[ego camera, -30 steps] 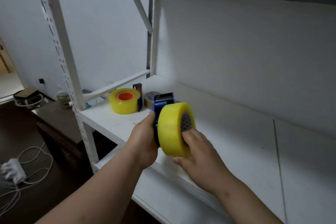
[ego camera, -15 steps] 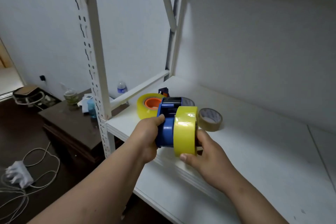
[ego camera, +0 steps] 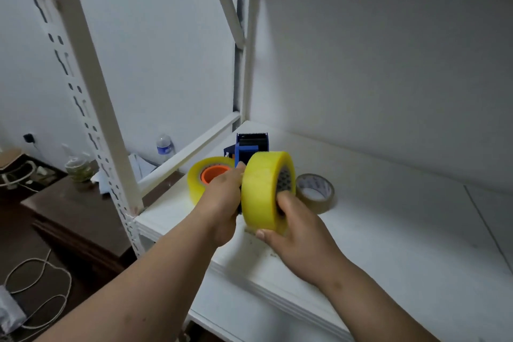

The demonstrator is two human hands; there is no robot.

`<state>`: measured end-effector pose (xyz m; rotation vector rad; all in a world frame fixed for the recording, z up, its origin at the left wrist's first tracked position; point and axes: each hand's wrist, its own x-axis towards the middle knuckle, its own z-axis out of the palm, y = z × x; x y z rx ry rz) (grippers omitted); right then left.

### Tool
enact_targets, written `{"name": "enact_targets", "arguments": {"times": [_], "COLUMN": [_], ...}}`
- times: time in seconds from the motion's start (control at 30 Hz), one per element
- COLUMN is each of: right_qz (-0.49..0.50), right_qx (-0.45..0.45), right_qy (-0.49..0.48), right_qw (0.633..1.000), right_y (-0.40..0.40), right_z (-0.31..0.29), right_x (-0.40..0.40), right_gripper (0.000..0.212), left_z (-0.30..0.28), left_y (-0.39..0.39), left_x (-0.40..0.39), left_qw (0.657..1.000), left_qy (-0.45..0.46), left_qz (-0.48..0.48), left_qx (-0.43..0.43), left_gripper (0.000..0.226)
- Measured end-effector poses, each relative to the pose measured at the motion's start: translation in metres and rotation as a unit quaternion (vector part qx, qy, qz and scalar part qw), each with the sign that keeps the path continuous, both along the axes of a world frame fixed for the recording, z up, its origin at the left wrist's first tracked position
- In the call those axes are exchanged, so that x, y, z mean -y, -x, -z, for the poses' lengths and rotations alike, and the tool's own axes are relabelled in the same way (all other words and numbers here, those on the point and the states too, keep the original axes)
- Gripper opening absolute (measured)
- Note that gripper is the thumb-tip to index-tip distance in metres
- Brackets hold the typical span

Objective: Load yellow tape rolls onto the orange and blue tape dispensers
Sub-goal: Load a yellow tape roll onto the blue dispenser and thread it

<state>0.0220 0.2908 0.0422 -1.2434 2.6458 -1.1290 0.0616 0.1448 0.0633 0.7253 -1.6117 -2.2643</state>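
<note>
Hands holding a yellow tape roll against the blue dispenser above the shelf.
Left hand grips the dispenser; right hand fingers curl closed around the roll. Behind the dispenser lies the orange-cored roll.

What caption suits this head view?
Left hand steadies blue dispenser while right hand seats yellow roll.

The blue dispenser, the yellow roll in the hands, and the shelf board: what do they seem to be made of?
Blue dispenser: looks like moulded plastic, matte, uniform colour with a toothed edge on top.
Yellow roll: seemingly plastic film tape, glossy and slightly translucent, with soft highlights.
Shelf board: probably white-coated board, smooth and matte; the core is not visible.
</note>
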Motion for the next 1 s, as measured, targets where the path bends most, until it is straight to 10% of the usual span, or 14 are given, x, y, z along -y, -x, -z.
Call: {"name": "enact_targets", "arguments": {"times": [0.8,1.0], "right_qz": [0.161,0.342], "right_qx": [0.103,0.222], "right_qy": [0.011,0.297], "right_qw": [0.982,0.864], "right_y": [-0.047,-0.013], "right_z": [-0.011,-0.012], "right_x": [0.038,0.007], "right_gripper": [0.035,0.015], "left_z": [0.01,0.006], "left_y": [0.011,0.012], "left_x": [0.068,0.074], "left_qw": [0.906,0.889], "left_qy": [-0.046,-0.111], "left_qz": [0.397,0.416], "left_qx": [-0.142,-0.156], "left_gripper": [0.069,0.077]}}
